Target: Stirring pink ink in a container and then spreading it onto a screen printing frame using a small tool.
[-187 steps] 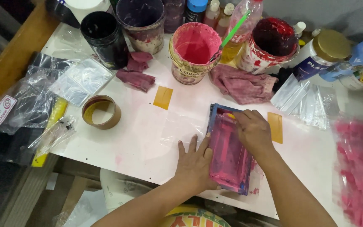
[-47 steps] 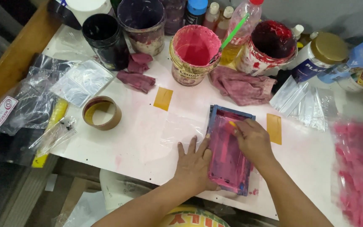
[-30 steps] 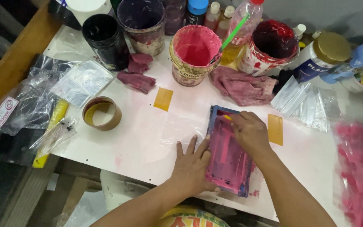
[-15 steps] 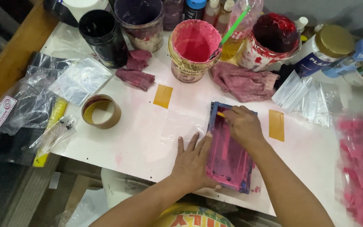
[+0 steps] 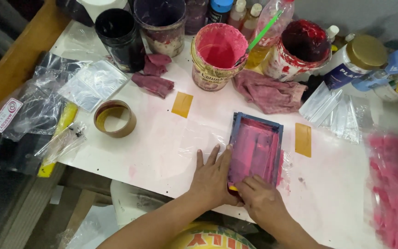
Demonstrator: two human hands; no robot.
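A small blue-framed printing screen [image 5: 255, 148], smeared pink inside, lies flat on the white table [image 5: 162, 147]. My left hand [image 5: 213, 179] lies flat on the table with its fingers spread, pressing against the frame's left edge. My right hand [image 5: 262, 201] sits at the near end of the frame, fingers closed on a small yellow-edged scraper [image 5: 233, 188] that is mostly hidden under the hand. A clear plastic sheet [image 5: 203, 138] lies under the frame.
Paint tubs stand along the far edge: a pink one [image 5: 218, 55] with a green stick, a dark red one [image 5: 299, 48], a black cup [image 5: 118, 38]. Pink rags [image 5: 269, 93], a tape roll [image 5: 114, 118], plastic bags [image 5: 65, 99] at left, pink-stained sheets [image 5: 392, 184] at right.
My right hand has dragged the scraper from the frame's far end down to its near end. The left hand has stayed against the frame's left side.
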